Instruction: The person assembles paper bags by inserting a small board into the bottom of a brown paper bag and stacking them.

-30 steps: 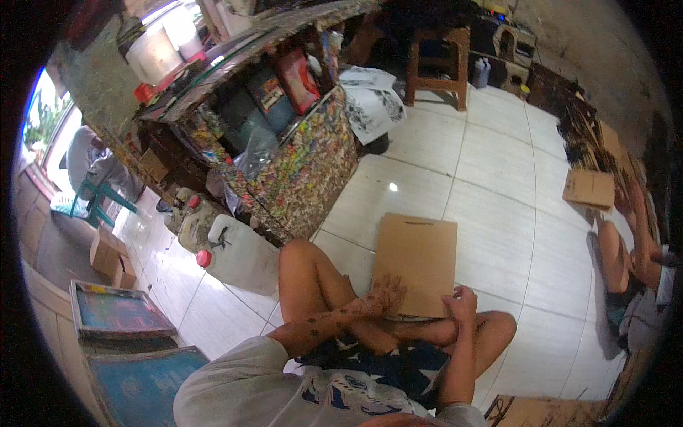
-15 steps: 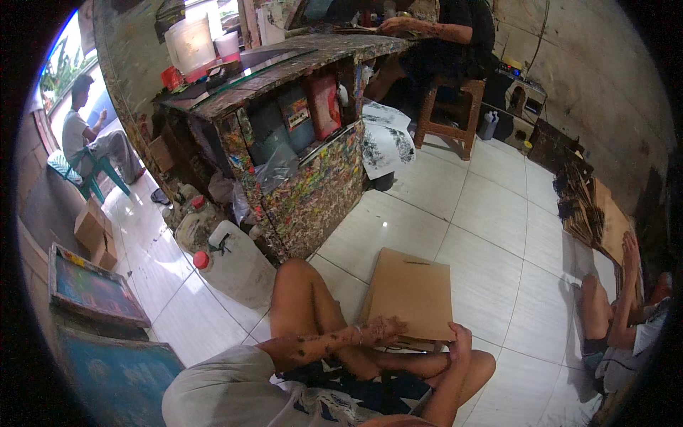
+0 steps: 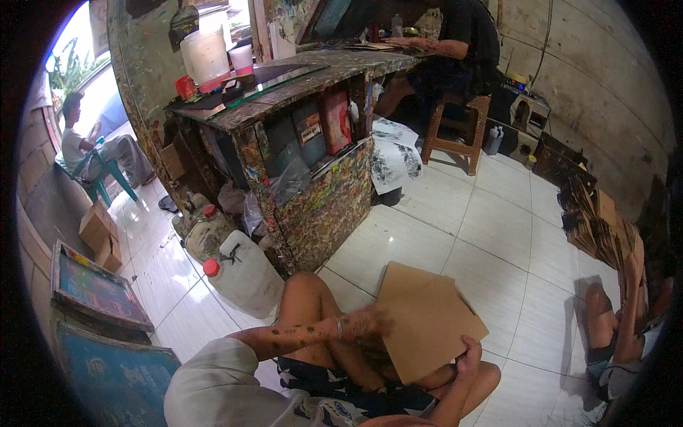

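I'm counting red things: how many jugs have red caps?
2: a white jug beside the paint-splattered bench, and a grimy jug behind it. More may be hidden.

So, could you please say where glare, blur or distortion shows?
Head view: the far-left opening is overexposed, and the left grip looks blurred near the cardboard; head view, too: the floor tiles catch glare, and their straight edges bow.

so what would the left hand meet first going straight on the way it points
Most likely the brown cardboard, right at the left hand; blur hides whether they touch.
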`<action>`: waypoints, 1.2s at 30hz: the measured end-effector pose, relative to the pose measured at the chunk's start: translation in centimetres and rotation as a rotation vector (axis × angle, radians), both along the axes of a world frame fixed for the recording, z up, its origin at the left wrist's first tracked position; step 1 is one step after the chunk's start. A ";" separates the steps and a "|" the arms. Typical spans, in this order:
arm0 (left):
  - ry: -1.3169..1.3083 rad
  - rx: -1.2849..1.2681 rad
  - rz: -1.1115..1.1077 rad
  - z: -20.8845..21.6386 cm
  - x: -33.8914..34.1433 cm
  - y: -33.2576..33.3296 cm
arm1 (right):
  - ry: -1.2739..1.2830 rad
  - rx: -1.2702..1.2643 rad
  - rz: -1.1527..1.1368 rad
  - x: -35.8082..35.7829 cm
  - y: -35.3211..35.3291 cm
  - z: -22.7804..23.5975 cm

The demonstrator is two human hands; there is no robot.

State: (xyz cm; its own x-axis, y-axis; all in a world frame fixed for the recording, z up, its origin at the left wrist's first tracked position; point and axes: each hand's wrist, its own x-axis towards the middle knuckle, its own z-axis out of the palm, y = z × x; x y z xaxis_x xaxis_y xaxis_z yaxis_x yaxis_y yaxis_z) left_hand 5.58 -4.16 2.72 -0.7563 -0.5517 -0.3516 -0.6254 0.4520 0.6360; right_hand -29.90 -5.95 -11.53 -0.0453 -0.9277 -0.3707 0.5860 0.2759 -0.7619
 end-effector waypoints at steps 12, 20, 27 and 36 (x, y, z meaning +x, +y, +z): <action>-0.050 -0.545 0.364 -11.6 -5.8 -3.8 | 0.853 -0.091 0.052 8.2 4.0 -4.6; 0.051 -0.385 0.310 -12.0 -9.8 -2.0 | 1.516 -1.042 0.698 12.2 5.7 4.5; 0.120 -0.332 0.388 -11.9 -9.8 -0.7 | 1.700 -1.200 0.739 12.0 6.5 1.9; 0.449 -0.081 0.632 -11.5 -9.3 -0.8 | 1.445 -1.056 0.697 11.6 6.3 0.7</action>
